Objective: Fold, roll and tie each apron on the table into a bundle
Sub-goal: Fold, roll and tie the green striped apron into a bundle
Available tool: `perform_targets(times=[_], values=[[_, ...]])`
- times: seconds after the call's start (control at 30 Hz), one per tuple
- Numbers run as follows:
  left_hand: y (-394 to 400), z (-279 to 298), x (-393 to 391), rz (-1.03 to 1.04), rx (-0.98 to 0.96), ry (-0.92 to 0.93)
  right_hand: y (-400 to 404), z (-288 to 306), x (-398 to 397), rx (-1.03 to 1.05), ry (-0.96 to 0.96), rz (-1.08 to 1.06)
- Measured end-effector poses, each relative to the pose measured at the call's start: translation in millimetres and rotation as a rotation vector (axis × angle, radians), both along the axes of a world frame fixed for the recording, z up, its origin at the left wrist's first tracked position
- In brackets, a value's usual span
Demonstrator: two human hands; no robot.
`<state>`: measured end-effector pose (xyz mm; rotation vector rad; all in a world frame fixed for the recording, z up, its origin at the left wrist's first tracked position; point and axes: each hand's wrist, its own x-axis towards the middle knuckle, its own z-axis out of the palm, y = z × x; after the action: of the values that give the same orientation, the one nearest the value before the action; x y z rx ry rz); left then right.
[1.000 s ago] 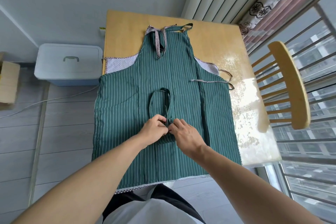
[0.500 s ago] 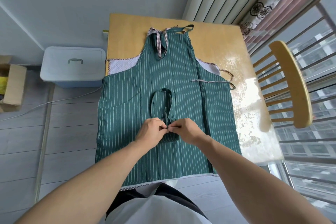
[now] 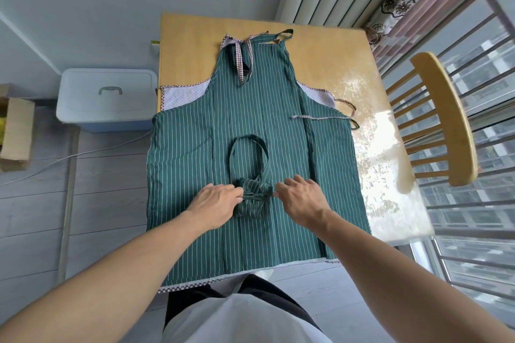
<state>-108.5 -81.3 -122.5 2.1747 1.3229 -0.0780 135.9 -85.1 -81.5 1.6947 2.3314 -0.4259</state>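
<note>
Both forearms reach forward over a flat green striped apron (image 3: 195, 153) spread on the tabletop (image 3: 328, 47). Between the hands lies a rolled green bundle (image 3: 252, 198). The left hand (image 3: 216, 205) pinches its tie at the bundle's left side; the right hand (image 3: 299, 199) pinches the tie's other end, outer fingers spread.

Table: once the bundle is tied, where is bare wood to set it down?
Bare table shows along the far edge beyond the bib and down the right side by the chair. The flat apron covers the middle and left; the bundle and both hands crowd the centre.
</note>
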Motion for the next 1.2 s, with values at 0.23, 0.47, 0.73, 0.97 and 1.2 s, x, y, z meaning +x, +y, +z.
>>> perform_targets(times=[0.23,0.47,0.73,0.97,1.2], values=[[-4.2,-5.1,5.7,0.125,-0.090,0.024,-22.5,-18.3,15.1,0.018,-0.100,-0.108],[-7.0,-0.5,6.4,0.205,-0.349,-0.031,-16.4,-24.2,12.5,-0.307,0.104,-0.344],[-5.6,7.9,15.8,0.576,-0.744,-0.345,-10.2,-15.6,-18.0,-0.671,0.803,-0.880],[-2.4,27.1,24.0,0.702,-0.940,-0.695,-1.2,-8.2,-26.6,-0.585,1.156,-1.013],[22.1,85.5,26.8,0.623,-0.690,-0.649,28.0,54.3,-35.4,-0.468,1.243,-0.901]])
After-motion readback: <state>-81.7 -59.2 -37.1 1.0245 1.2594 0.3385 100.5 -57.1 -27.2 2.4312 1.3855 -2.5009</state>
